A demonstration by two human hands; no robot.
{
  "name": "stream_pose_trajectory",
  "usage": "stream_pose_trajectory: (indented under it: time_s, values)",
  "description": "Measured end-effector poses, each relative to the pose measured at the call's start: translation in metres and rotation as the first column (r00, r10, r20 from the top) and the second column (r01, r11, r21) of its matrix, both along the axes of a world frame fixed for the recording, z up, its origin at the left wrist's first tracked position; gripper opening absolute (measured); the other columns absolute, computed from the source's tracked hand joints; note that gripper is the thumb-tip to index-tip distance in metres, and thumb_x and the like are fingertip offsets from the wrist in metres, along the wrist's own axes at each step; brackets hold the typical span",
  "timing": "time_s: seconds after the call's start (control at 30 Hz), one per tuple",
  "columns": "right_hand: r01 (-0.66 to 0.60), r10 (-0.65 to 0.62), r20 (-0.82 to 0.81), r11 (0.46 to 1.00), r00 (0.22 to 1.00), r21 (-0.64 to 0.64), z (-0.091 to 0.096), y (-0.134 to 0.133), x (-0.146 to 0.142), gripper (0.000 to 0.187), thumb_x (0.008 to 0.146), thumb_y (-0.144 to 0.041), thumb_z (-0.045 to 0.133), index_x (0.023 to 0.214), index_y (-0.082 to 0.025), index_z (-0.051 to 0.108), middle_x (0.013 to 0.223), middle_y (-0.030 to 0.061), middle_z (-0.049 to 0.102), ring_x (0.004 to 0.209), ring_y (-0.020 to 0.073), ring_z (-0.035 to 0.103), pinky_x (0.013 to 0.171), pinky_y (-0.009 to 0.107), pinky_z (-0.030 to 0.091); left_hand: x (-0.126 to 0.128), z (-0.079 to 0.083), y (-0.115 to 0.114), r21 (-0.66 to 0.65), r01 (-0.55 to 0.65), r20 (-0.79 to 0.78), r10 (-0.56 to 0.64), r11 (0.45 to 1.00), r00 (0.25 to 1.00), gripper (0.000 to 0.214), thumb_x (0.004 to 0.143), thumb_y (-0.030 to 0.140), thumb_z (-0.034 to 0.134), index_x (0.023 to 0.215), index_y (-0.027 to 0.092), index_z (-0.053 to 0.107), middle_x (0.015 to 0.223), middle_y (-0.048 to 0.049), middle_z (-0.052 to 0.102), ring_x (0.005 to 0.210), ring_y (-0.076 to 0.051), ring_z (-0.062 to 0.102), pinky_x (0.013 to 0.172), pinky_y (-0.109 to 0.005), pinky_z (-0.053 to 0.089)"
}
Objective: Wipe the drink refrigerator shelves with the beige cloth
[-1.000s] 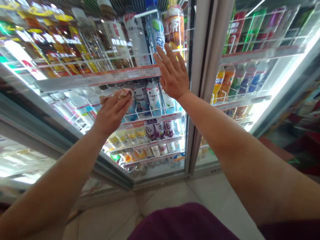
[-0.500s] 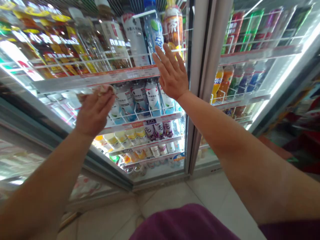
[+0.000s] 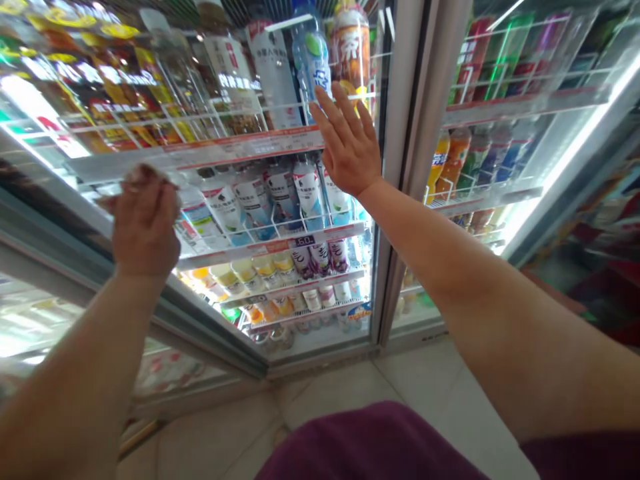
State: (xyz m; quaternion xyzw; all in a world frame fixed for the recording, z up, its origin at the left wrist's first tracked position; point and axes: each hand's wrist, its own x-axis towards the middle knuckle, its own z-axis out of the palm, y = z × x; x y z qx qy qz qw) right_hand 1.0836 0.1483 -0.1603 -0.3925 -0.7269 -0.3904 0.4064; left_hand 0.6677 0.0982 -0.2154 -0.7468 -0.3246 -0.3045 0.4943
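Note:
My left hand (image 3: 144, 227) presses a crumpled pale cloth (image 3: 145, 175) against the glass door (image 3: 240, 200) of a drinks fridge, at the left side of the pane, its fingers closed over the cloth. My right hand (image 3: 347, 143) lies flat and open on the same glass near the door's right frame (image 3: 395, 167), fingers spread and pointing up. Behind the glass, rows of bottles (image 3: 280, 193) stand on wire shelves.
A second fridge door (image 3: 500, 133) with cans and bottles stands to the right. Another glass door (image 3: 45, 320) is at the lower left. Pale floor tiles (image 3: 340, 393) lie below. Purple clothing (image 3: 370, 447) fills the bottom edge.
My left hand has slid the cloth leftward across the glass, from the middle of the door to its left side. My right hand has stayed in place.

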Motion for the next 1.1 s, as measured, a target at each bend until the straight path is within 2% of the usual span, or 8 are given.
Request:
stream_pose_trajectory:
  time_s: [0.1, 0.27, 0.37, 0.5, 0.7, 0.77, 0.93, 1.1]
  values:
    - [0.01, -0.01, -0.003, 1.0, 1.0, -0.005, 0.0, -0.001, 0.0, 0.065, 0.097, -0.021, 0.026, 0.162, -0.026, 0.032, 0.168, -0.0059, 0.022, 0.158, 0.0168, 0.008, 0.134, 0.044, 0.014, -0.011, -0.005, 0.004, 0.047, -0.086, 0.13, 0.079, 0.995, 0.988, 0.05, 0.107, 0.017, 0.04, 0.155, 0.004, 0.037, 0.162, -0.0225, 0.033, 0.157, -0.028, 0.018, 0.126, -0.058, 0.025]
    - [-0.009, 0.009, -0.011, 1.0, 1.0, -0.005, 0.0, 0.003, -0.001, 0.067, 0.095, -0.019, 0.027, 0.161, -0.026, 0.033, 0.167, -0.0042, 0.024, 0.158, 0.0194, 0.01, 0.132, 0.052, 0.016, -0.005, -0.042, -0.009, -0.121, -0.125, 0.064, 0.133, 0.985, 0.989, 0.052, 0.104, 0.013, 0.038, 0.156, 0.007, 0.037, 0.16, -0.0221, 0.036, 0.156, -0.028, 0.018, 0.127, -0.054, 0.029]
    - [-0.027, 0.027, -0.033, 1.0, 0.999, -0.003, -0.001, 0.005, -0.002, 0.066, 0.095, -0.019, 0.029, 0.16, -0.025, 0.035, 0.167, -0.0024, 0.025, 0.158, 0.0195, 0.011, 0.132, 0.051, 0.017, -0.017, -0.037, -0.016, -0.088, -0.079, 0.067, 0.085, 0.993, 0.994, 0.059, 0.103, 0.011, 0.042, 0.161, 0.014, 0.031, 0.163, -0.0187, 0.033, 0.156, -0.029, 0.02, 0.126, -0.056, 0.029]
    - [-0.033, 0.032, -0.039, 0.999, 0.999, -0.022, -0.001, 0.003, -0.002, 0.067, 0.094, -0.02, 0.03, 0.16, -0.026, 0.036, 0.167, -0.0024, 0.026, 0.158, 0.0196, 0.012, 0.132, 0.051, 0.018, -0.034, -0.034, -0.018, -0.048, -0.129, 0.218, 0.137, 0.99, 0.966, 0.063, 0.104, 0.014, 0.041, 0.164, 0.009, 0.021, 0.166, -0.0239, 0.022, 0.157, -0.035, 0.011, 0.124, -0.065, 0.024]
    - [-0.037, 0.035, -0.046, 0.998, 0.998, -0.045, 0.001, 0.0, -0.002, 0.069, 0.093, -0.019, 0.028, 0.16, -0.028, 0.035, 0.167, -0.0061, 0.025, 0.158, 0.0186, 0.011, 0.132, 0.051, 0.015, -0.028, -0.08, -0.029, -0.195, -0.155, 0.222, 0.197, 0.969, 0.955, 0.069, 0.101, 0.014, 0.043, 0.166, 0.014, 0.016, 0.166, -0.0236, 0.02, 0.156, -0.036, 0.008, 0.126, -0.062, 0.023]
    - [-0.054, 0.051, -0.048, 0.997, 0.998, -0.058, 0.001, -0.001, -0.002, 0.069, 0.093, -0.019, 0.028, 0.161, -0.027, 0.035, 0.167, -0.0059, 0.025, 0.158, 0.0185, 0.01, 0.133, 0.051, 0.015, -0.032, -0.075, -0.032, -0.217, -0.156, 0.238, 0.207, 0.964, 0.949, 0.069, 0.101, 0.015, 0.041, 0.165, 0.012, 0.017, 0.167, -0.0243, 0.018, 0.156, -0.036, 0.007, 0.125, -0.063, 0.022]
    - [-0.049, 0.045, -0.058, 0.997, 0.997, -0.067, 0.002, -0.004, -0.002, 0.069, 0.093, -0.02, 0.027, 0.161, -0.031, 0.033, 0.166, -0.0101, 0.024, 0.158, 0.0143, 0.007, 0.134, 0.044, 0.012, -0.042, -0.031, -0.026, -0.128, -0.18, 0.35, 0.214, 0.975, 0.912, 0.069, 0.103, 0.015, 0.041, 0.164, 0.003, 0.013, 0.166, -0.0297, 0.01, 0.156, -0.039, 0.005, 0.125, -0.065, 0.018]
    - [-0.017, 0.014, -0.04, 0.997, 0.999, -0.076, 0.003, -0.006, -0.002, 0.068, 0.094, -0.021, 0.026, 0.161, -0.031, 0.033, 0.167, -0.0103, 0.023, 0.158, 0.014, 0.007, 0.134, 0.045, 0.012, -0.028, -0.024, -0.019, -0.141, -0.173, 0.331, 0.211, 0.975, 0.92, 0.065, 0.103, 0.015, 0.037, 0.162, -0.002, 0.016, 0.164, -0.0334, 0.015, 0.155, -0.041, 0.008, 0.123, -0.067, 0.019]
